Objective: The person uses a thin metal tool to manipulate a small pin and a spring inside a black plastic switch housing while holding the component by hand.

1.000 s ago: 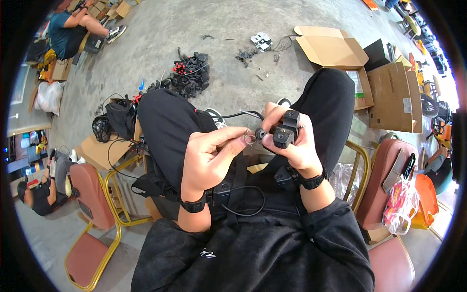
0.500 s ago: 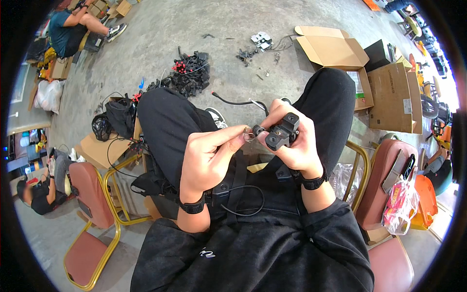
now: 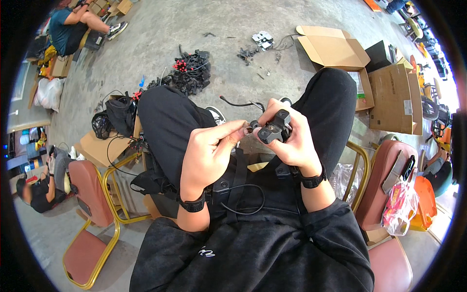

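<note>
My right hand (image 3: pixel 296 146) is closed around a black plastic device (image 3: pixel 275 127) with two blocky ends, held over my lap. From beside it a black cable (image 3: pixel 239 103) with a red tip reaches out to the left. My left hand (image 3: pixel 208 155) pinches a small shiny ring-shaped piece (image 3: pixel 247 130) between thumb and forefinger. That piece sits right against a small round black part (image 3: pixel 254 124) at the left side of the device. Whether the two are joined, I cannot tell.
On the floor ahead lies a heap of black cabled parts (image 3: pixel 194 78) with red tips. An open cardboard box (image 3: pixel 331 46) stands ahead right, near a larger carton (image 3: pixel 391 97). Pink chairs flank me, the left one (image 3: pixel 92 192) near a cardboard piece (image 3: pixel 97 148). Other people sit at far left.
The black device has tilted and shifted slightly left in my right hand, its cable moving with it. My left hand keeps its pinch, nearly in place.
</note>
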